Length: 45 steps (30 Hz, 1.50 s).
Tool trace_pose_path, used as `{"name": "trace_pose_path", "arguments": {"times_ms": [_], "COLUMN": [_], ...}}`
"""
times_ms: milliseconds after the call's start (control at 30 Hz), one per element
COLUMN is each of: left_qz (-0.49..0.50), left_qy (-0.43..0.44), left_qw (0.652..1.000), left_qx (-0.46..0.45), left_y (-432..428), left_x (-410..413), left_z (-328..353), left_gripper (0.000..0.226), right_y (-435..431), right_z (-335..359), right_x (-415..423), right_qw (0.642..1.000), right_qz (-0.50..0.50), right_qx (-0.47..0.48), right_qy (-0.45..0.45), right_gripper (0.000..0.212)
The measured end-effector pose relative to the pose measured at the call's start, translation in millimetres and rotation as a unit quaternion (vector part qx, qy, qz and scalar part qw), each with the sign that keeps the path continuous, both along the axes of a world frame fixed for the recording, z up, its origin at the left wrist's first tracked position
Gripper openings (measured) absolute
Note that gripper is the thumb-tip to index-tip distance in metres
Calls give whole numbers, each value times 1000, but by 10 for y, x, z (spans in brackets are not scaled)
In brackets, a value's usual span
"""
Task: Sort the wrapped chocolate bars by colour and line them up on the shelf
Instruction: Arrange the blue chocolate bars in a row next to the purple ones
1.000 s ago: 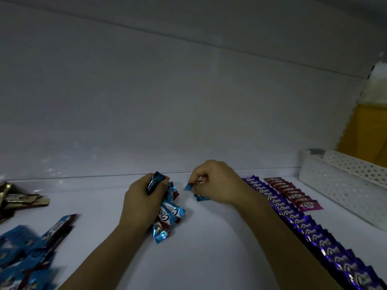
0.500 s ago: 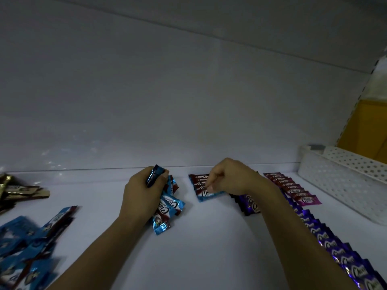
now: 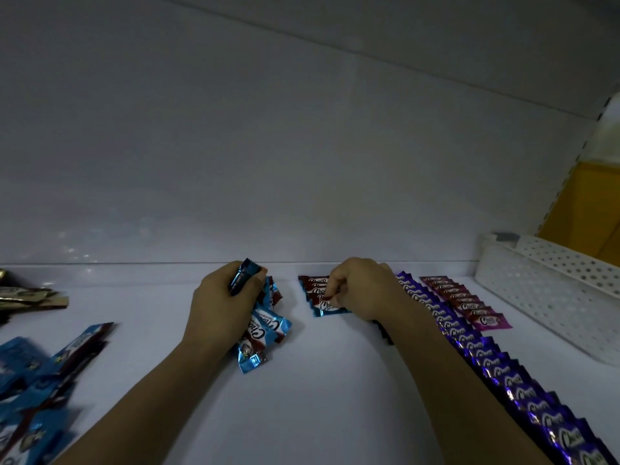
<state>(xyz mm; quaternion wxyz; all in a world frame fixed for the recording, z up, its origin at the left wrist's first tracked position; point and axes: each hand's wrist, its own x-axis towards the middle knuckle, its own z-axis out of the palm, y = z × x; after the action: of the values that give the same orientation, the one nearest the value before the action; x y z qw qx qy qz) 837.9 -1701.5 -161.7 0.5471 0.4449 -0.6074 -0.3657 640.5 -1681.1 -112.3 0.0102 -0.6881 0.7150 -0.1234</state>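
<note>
Feeding blue bars (image 3: pixel 322 297) into a fresh row — right hand (image 3: pixel 360 290) pinching the front one down, left hand (image 3: pixel 223 305) clutching the reserve bunch (image 3: pixel 263 325) for quick supply.

Single head-worn view, looking forward and down, close over white shelf (image 3: pixel 322 380)

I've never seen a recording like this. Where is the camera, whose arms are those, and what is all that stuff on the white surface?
There is no machine here: a person wears a camera on the head, looking down at their own bare arms over a white shelf. The left hand grips a bunch of blue bars. The right hand pinches the front bar of a short blue row it is laying. Further right run a long purple row and a short pink row, then a white basket. Loose blue bars and gold ones wait at left.
</note>
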Motion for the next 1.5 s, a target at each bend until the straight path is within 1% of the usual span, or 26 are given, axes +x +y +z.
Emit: {"name": "trace_pose_path", "arguments": {"times_ms": [100, 267, 400, 567, 600, 633, 700, 767, 833, 933, 1033, 1100, 1167, 1200, 1267, 1333, 1367, 1433, 1500], "left_qz": [-2, -7, -4, -4, -4, -4, 0, 6, 16, 38, 30, -14, -53, -60, -63, -69, -76, -90, -104], "left_qy": [-2, -16, -12, -16, -19, -22, -18, 0, 23, 94, 163, 194, 183, 165, 130, 121, 127, 147, 167], "left_qw": [1000, 1000, 1000, 1000, 1000, 1000, 1000, 1000, 999, 995, 986, 980, 980, 983, 988, 988, 987, 983, 979], "left_qx": [-1, 2, -4, -11, -15, -17, -17, -19, -20, -3, 34, 52, 57, 56, 57, 62, 63, 60, 52], "left_y": [8, 13, 10, -5, -5, -5, -11, -16, -27, -36, -31, -6, 25, 40, 51, 50, 45, 27, 17], "left_x": [-2, 3, 1, -4, -6, -8, -7, 2, -12, -4, 17, 37, 48, 51, 49, 56, 66, 91, 109], "left_z": [8, 16, 10, -5, -8, -9, -18, -16, -5, 10, 30, 67, 102, 113, 123, 127, 123, 110, 99], "left_gripper": [16, 13, 14, 14, 15, 16, 18, 19, 20, 19, 21, 33, 49, 52, 48, 45, 46, 46, 45], "right_y": [-2, 51, 41, 31, 27, 28, 54, 90, 140, 167, 147, 125, 109, 106, 114, 113, 114, 114, 119], "right_z": [-10, 27, 29, -2, -6, 10, 66, 117, 120, 63, 19, 7, 2, -4, -3, 5, 11, 26, 51], "right_x": [5, -24, -21, -49, -37, -2, 135, 310, 441, 577, 659, 678, 674, 670, 664, 650, 642, 626, 621], "right_qw": [1000, 999, 999, 999, 997, 991, 965, 935, 919, 901, 884, 881, 880, 883, 891, 893, 889, 870, 843], "right_qz": [2, 7, 18, 20, 22, 29, 57, 97, 127, 149, 154, 154, 153, 151, 143, 135, 132, 124, 111], "right_qx": [-11, 2, 13, 16, 12, 9, 23, 77, 135, 169, 147, 119, 96, 85, 66, 49, 44, 48, 59], "right_qy": [3, -46, -30, -46, -76, -129, -255, -332, -349, -371, -416, -430, -439, -437, -427, -427, -437, -475, -523], "right_gripper": [13, 21, 18, 18, 19, 19, 22, 28, 29, 26, 27, 25, 23, 23, 25, 25, 19, 7, 11]}}
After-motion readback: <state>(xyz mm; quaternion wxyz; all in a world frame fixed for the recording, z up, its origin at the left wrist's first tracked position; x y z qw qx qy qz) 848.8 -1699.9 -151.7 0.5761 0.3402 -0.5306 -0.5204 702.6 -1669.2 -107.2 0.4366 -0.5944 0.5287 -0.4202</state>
